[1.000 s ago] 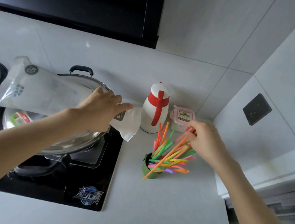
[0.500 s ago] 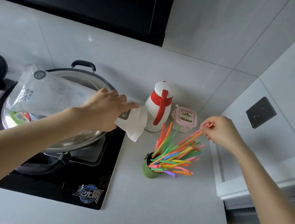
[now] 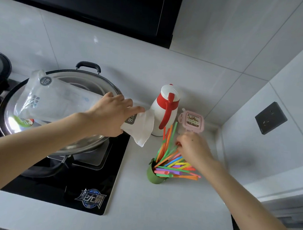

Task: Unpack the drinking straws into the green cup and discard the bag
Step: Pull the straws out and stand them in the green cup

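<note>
Left hand (image 3: 109, 116) clamped on empty bag (image 3: 57, 100) over pot (image 3: 83, 144) — right hand (image 3: 193, 149) among straws (image 3: 172, 163) in green cup (image 3: 154, 176), grip unclear.

Bare counter (image 3: 139, 213) before green cup (image 3: 154, 176), jug (image 3: 164, 110) behind

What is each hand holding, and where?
Left hand grips the plastic bag near its open white end. Right hand is among the straws; its grip cannot be told.

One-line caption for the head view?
Left hand holds clear plastic bag; right hand gathers coloured straws in green cup.
</note>
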`<act>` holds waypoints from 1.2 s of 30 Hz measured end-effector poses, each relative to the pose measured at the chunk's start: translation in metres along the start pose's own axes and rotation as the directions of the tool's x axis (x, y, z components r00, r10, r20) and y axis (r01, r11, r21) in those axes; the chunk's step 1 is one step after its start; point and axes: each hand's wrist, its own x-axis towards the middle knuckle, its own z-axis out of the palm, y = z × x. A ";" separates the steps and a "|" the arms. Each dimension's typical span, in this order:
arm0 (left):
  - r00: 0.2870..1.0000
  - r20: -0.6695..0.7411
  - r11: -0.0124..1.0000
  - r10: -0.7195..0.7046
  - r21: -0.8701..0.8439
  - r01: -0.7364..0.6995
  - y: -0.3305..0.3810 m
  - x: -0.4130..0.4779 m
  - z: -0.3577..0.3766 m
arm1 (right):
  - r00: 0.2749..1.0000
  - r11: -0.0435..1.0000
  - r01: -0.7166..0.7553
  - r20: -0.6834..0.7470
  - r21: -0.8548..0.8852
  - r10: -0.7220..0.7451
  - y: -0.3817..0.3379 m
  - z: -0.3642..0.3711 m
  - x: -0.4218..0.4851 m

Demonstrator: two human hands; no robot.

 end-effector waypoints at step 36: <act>0.927 0.334 -0.200 0.172 -0.909 0.365 0.125 -0.063 -0.037 | 0.885 -0.179 -0.102 0.171 0.979 0.432 -0.076 -0.038 -0.188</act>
